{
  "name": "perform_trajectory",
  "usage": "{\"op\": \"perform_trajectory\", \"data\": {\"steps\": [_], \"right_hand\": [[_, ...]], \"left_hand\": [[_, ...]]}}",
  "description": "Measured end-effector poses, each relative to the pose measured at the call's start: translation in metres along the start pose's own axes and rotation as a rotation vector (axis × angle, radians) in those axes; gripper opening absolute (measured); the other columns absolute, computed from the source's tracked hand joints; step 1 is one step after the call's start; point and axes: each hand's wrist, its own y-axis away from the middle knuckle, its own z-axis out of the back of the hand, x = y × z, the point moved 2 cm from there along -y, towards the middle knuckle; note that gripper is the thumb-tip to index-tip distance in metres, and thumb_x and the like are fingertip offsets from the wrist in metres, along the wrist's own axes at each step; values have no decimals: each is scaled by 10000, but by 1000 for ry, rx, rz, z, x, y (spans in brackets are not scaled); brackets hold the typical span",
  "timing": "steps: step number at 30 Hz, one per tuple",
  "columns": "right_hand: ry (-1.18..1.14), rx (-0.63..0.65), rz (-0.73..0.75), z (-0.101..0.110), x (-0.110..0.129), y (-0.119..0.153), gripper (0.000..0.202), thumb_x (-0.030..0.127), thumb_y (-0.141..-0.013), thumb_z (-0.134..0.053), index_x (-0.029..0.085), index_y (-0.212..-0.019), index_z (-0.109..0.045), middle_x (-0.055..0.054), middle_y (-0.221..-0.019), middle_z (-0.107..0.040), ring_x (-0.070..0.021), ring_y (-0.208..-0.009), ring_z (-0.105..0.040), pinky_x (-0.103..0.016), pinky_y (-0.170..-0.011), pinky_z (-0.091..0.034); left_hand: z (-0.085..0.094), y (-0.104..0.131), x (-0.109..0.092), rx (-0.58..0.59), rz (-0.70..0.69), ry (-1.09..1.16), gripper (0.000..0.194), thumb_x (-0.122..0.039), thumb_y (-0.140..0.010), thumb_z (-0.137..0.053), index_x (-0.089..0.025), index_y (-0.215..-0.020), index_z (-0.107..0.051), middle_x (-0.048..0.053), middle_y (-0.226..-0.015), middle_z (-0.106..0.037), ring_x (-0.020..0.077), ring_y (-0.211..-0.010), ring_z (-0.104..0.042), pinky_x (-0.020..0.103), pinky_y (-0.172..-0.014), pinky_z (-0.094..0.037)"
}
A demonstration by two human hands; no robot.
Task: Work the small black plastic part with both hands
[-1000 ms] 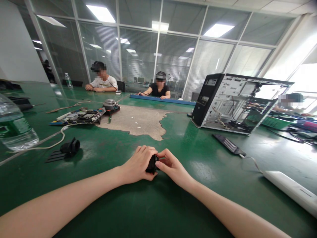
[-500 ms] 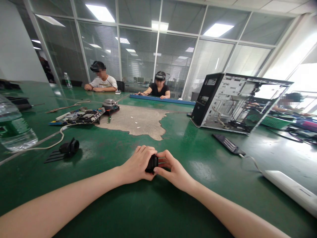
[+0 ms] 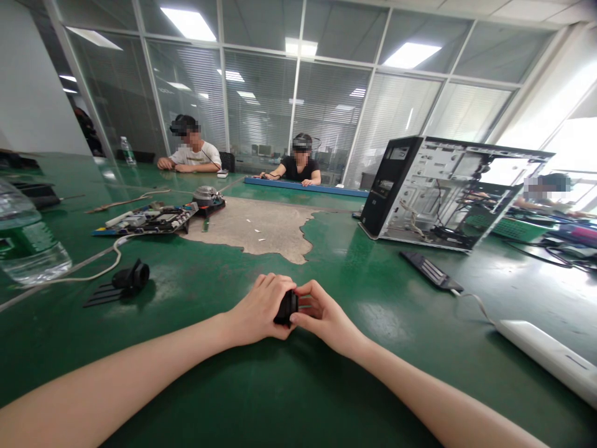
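Near the middle of the green tabletop (image 3: pixel 196 386), my left hand (image 3: pixel 261 306) is wrapped round a small black blocky object (image 3: pixel 286 307) with a ridged edge. Only its right-hand side shows; my palm and fingers cover the rest, so its kind is unclear. From the right, my right hand (image 3: pixel 326 316) pinches the same object with thumb and fingertips at its edge. Further left lies a black plastic part with a round end and long prongs (image 3: pixel 133 278), apart from both hands.
An opened computer case (image 3: pixel 396 193) stands at right. A black slotted device (image 3: pixel 431 272) is cabled to a white power strip (image 3: pixel 545 354). At left are a circuit board (image 3: pixel 149 219), a metal-finned cooler (image 3: pixel 208 198) and a water bottle (image 3: pixel 32 242). Several people sit beyond.
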Motion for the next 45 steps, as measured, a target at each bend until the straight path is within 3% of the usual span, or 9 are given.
{"op": "perform_trajectory", "data": {"steps": [4,11,15,21,27,35,41,45], "right_hand": [[14,2,38,-2,2,1,264,249,-708,-637,212,-879,-440,10,-864,-524,-146,-866,-551,-313,-792,-465],[-59,-59,-55,-2,0,-3,277,383,-711,-612,199,-837,-448,9,-809,-540,-136,-760,-559,-293,-693,-468],[-40,-47,-80,0,-1,-4,285,352,-719,-607,187,-904,-465,-18,-881,-546,-152,-806,-568,-323,-736,-467],[-5,-11,17,-1,2,0,301,248,-677,-663,211,-870,-435,7,-876,-533,-152,-885,-550,-317,-804,-452],[-45,-16,4,-4,2,0,214,323,-747,-584,212,-833,-423,20,-796,-539,-137,-798,-565,-285,-719,-458],[4,-35,-29,-2,0,-2,260,274,-719,-615,201,-904,-448,-14,-880,-555,-166,-860,-573,-336,-777,-467],[105,-15,51,-2,5,3,254,220,-714,-626,216,-901,-454,2,-899,-551,-158,-905,-557,-341,-862,-438],[25,-11,35,-4,4,2,177,289,-763,-570,214,-872,-451,9,-837,-554,-142,-834,-571,-309,-783,-462]], "left_hand": [[1,0,-1,5,4,-5,509,-281,-627,-584,-157,-1067,-359,96,-1059,-484,248,-911,-445,379,-785,-337],[2,-1,-1,-7,-4,3,504,-286,-636,-583,-157,-1067,-358,95,-1060,-483,248,-919,-446,379,-789,-342],[1,-1,-1,-3,-2,-3,512,-302,-642,-593,-152,-1071,-358,98,-1058,-481,251,-915,-445,387,-791,-341],[1,0,-1,5,6,-2,522,-273,-622,-597,-157,-1071,-357,95,-1066,-485,248,-910,-451,387,-788,-343],[1,-1,-2,-8,-2,-2,521,-278,-623,-587,-155,-1072,-354,102,-1068,-484,254,-928,-444,388,-795,-341],[1,-1,-1,-5,12,6,504,-305,-633,-587,-161,-1064,-371,93,-1054,-493,248,-904,-453,382,-787,-345],[1,-1,0,6,10,4,524,-281,-611,-597,-156,-1064,-364,94,-1060,-490,248,-904,-453,384,-785,-344],[1,-1,-1,-6,13,2,507,-284,-624,-584,-158,-1064,-368,93,-1057,-492,249,-911,-457,382,-786,-347]]}}
